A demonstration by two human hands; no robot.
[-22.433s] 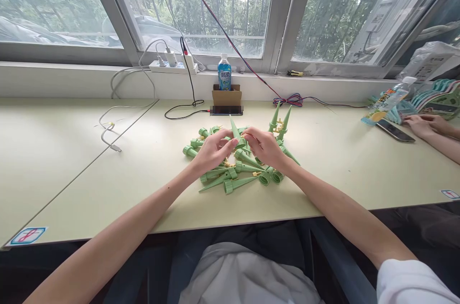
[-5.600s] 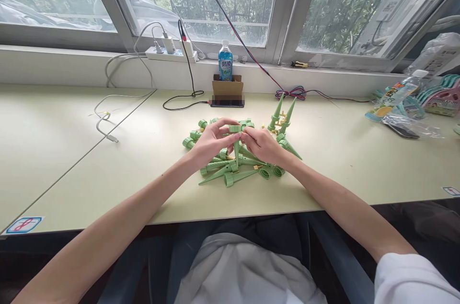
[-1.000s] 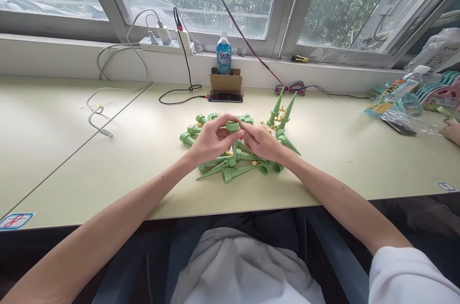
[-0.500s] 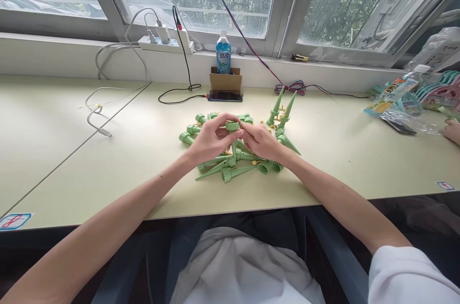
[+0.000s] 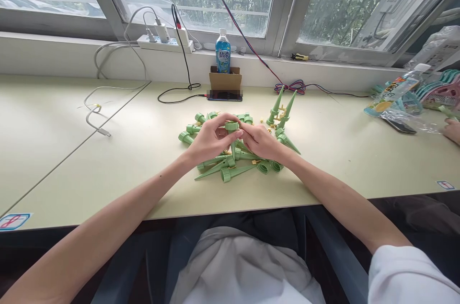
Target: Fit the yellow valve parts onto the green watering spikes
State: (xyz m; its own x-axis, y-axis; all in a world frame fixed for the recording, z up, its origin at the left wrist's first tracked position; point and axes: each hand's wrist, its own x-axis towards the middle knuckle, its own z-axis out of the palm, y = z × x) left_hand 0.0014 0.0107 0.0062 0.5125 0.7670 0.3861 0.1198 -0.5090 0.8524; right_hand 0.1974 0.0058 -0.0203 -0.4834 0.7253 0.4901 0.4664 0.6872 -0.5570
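My left hand (image 5: 212, 137) is closed around a green watering spike (image 5: 232, 126), its wide ribbed collar up and its tip pointing down. My right hand (image 5: 261, 140) meets it from the right, fingers curled and pressed together at the collar's side. Whatever lies between those right fingertips is hidden. Under and around both hands lies a pile of similar green spikes (image 5: 237, 172), with small yellow pieces (image 5: 255, 162) among them. Two green spikes (image 5: 275, 106) stand upright, tips up, beyond my right hand. Round green caps (image 5: 263, 168) lie near my right wrist.
A blue-labelled bottle (image 5: 223, 52) stands behind a cardboard box (image 5: 225, 80) and a phone (image 5: 224, 96). Cables run from a power strip (image 5: 165, 44) on the ledge. At right are a bottle (image 5: 397, 89), another phone (image 5: 398, 125) and another person's hand (image 5: 452, 130).
Both hands keep almost the same place and grip on the spike. The whole view has shifted very slightly; nothing on the table has visibly moved.
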